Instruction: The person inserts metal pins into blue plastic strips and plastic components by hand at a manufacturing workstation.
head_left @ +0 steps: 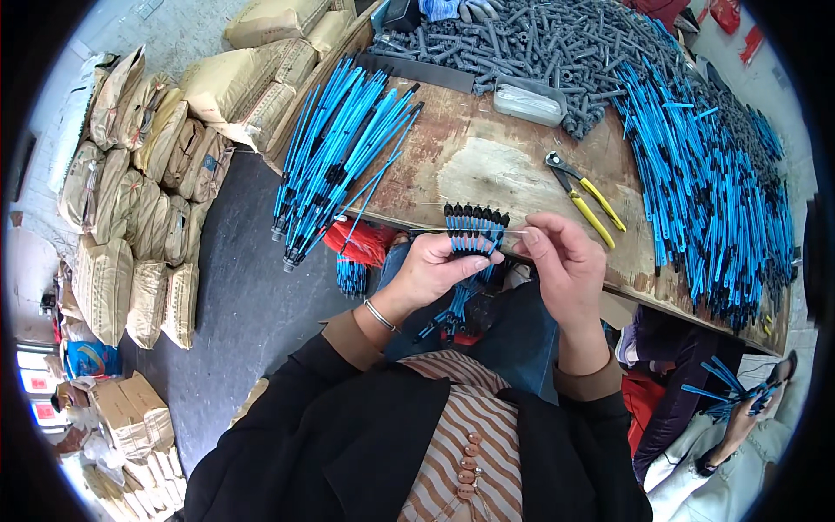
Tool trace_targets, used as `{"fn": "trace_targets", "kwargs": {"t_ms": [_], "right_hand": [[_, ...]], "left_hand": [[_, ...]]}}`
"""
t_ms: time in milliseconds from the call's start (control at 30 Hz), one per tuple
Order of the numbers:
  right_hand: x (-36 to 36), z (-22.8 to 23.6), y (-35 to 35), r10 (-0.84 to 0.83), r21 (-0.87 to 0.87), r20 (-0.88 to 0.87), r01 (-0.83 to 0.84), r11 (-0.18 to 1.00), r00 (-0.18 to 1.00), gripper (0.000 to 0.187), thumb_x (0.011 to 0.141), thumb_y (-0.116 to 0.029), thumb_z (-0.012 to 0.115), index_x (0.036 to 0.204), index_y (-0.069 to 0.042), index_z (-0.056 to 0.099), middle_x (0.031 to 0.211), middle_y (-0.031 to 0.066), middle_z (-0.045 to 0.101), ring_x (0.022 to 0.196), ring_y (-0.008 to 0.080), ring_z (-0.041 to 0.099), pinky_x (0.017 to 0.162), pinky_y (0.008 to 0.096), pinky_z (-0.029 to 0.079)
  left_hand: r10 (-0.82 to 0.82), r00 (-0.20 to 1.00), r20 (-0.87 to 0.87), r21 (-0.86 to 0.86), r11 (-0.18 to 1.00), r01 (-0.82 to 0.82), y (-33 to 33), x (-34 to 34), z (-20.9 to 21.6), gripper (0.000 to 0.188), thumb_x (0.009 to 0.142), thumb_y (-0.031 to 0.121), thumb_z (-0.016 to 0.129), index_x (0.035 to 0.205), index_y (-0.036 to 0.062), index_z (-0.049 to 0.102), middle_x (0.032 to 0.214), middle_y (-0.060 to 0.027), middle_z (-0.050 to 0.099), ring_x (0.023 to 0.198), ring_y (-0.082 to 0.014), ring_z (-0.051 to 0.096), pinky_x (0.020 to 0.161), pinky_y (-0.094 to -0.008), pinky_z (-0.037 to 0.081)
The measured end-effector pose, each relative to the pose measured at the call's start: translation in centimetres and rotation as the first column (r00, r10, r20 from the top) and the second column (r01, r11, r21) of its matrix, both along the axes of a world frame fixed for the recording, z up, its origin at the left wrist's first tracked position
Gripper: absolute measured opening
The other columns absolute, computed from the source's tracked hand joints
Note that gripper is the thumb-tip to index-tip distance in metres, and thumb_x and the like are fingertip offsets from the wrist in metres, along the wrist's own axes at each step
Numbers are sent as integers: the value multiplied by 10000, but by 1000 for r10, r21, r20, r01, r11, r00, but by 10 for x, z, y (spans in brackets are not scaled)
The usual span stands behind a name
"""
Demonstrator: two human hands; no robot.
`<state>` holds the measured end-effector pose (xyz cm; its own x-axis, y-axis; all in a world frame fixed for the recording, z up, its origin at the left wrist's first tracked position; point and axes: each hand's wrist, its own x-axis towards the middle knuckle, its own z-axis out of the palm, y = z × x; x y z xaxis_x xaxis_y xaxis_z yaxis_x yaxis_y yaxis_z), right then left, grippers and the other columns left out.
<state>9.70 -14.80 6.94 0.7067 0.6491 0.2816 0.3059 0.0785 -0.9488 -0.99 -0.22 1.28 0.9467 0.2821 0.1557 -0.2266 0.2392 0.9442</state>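
My left hand (437,268) is closed around a fanned row of slim blue strips with black ends (475,230), held upright just off the table's near edge. My right hand (567,261) pinches a thin straight wire (515,232) between thumb and forefinger. This wire runs sideways across the row near the black tips; whether it passes through every strip is too small to tell. The lower ends of the strips are partly hidden by my left fingers. Side cutters with yellow handles (600,211) lie on the table, beyond my right hand.
On the worn wooden table (487,174) are a clear box (529,102), heaped grey plastic parts (539,43) and blue strips piled right (696,191). Another blue bundle (344,157) overhangs its left edge. Paper sacks (143,191) stand left. A co-worker's hand (739,426) holds blue strips, lower right.
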Motion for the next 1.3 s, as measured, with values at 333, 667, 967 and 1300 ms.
{"fn": "trace_targets", "kwargs": {"t_ms": [333, 667, 967, 1300], "right_hand": [[-11, 7, 1, 1, 120, -196, 23, 993, 981, 126, 924, -42, 511, 1008, 47, 539, 867, 98, 641, 749, 123, 619, 708, 242, 506], [-13, -1, 9, 46, 29, 9, -47, 998, 999, 116, 947, -65, 472, 987, 42, 493, 886, 129, 642, 748, 149, 636, 701, 266, 523], [-7, 0, 11, 97, 88, -173, -83, 993, 980, 130, 953, -92, 466, 1007, 26, 456, 922, 151, 638, 793, 179, 656, 733, 282, 539], [16, 17, -19, -88, 335, -158, 137, 932, 984, 257, 937, -94, 504, 1156, 6, 414, 953, 165, 637, 769, 163, 631, 722, 272, 512]], "left_hand": [[25, 999, -45, 46, 999, -23, 1, 3, -5, 187, 844, -29, 605, 1029, -24, 635, 961, -89, 678, 912, -132, 624, 832, -273, 494], [19, 995, -100, 175, 985, -2, 1, 3, 3, 217, 841, -35, 594, 1049, 0, 644, 980, -33, 669, 912, -87, 593, 836, -250, 478], [4, 992, -126, 74, 997, 5, 3, 7, 4, 228, 862, -27, 568, 1072, 17, 643, 955, -15, 673, 898, -67, 584, 819, -233, 477], [4, 997, -72, -39, 999, -7, 24, 32, 53, 202, 856, 12, 600, 1058, 5, 609, 954, -107, 671, 873, -175, 646, 803, -317, 527]]}}
